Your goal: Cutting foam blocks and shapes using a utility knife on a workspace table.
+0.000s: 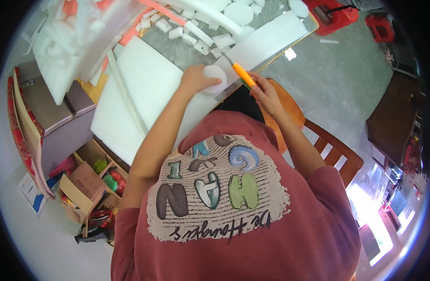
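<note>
My left hand [194, 80] is closed on a round white foam disc [216, 77], its thumb lying across the disc's face. My right hand [267, 97] grips an orange-handled tool [243, 74] with a thin, dark metal tip that points up and left, just beyond the disc. I cannot tell whether the tip is a blade or a hook. White foam sheets [151, 79] lie to the left of the disc, and a long foam strip [266, 40] runs to its upper right along the table edge.
Small foam blocks [176, 33] and larger round pieces [238, 14] lie scattered across the table's far part. Tall foam [55, 56] stands at the far left. Opened cardboard boxes [86, 187] sit on the floor at left. A wooden chair [334, 152] and red stools [334, 18] are on the right.
</note>
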A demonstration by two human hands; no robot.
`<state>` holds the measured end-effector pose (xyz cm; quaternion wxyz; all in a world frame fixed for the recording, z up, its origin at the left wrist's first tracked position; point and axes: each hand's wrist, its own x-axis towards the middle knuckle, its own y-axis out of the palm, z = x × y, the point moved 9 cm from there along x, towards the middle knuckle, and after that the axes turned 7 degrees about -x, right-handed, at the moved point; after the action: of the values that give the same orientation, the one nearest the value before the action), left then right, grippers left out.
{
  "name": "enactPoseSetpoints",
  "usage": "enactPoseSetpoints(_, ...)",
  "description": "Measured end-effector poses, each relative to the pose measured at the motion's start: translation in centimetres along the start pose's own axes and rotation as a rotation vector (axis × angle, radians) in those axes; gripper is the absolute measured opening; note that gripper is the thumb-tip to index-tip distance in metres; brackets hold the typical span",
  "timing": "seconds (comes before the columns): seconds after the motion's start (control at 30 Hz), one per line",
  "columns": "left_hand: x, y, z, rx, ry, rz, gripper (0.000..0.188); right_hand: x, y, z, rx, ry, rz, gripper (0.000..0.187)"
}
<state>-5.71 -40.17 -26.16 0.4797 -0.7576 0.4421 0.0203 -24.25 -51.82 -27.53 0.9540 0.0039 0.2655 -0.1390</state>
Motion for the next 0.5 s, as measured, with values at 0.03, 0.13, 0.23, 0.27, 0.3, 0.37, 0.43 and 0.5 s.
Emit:
enactPoseSetpoints(0.03,0.7,1.3,0.6,-0.157,-0.031,0.204,0.072,0.0,-1.0,0.5,-0.024,-0.125,-0.104,0.044)
enactPoseSetpoints(0.13,2.3,1.8,0.8,-0.118,-0.029,0.277,0.076,0.6,-2.0,0.8,-0.043,-0.275,-0.276,0.05)
enactPoseSetpoints(0.23,1.7,2.0,-0.3,-0.135,0.065,0.193,0.073,0.6,-3.9,1.0,0.025,-0.37,-0.553,0.045)
enactPoseSetpoints(0.27,1.4,2.2,-0.9,-0.129,0.08,0.196,0.073,0.8,-4.8,0.1,0.016,-0.249,-0.609,0.042)
enactPoseSetpoints(0.3,1.0,2.3,-1.9,-0.162,0.137,0.179,0.071,0.9,-5.6,-0.9,0.007,-0.128,-0.662,0.039)
enactPoseSetpoints(0.37,0.1,2.4,-3.5,-0.224,0.146,0.19,0.068,0.8,-6.2,-1.0,0.138,-0.108,-0.684,0.038)
enactPoseSetpoints(0.43,0.1,3.0,-3.4,-0.307,0.124,0.207,0.068,0.9,-6.5,-1.6,0.265,-0.094,-0.7,0.037)
enactPoseSetpoints(0.5,0.4,3.8,-2.4,-0.398,0.098,0.215,0.068,-0.6,-8.3,-0.6,-0.066,-0.27,-1.006,0.04)
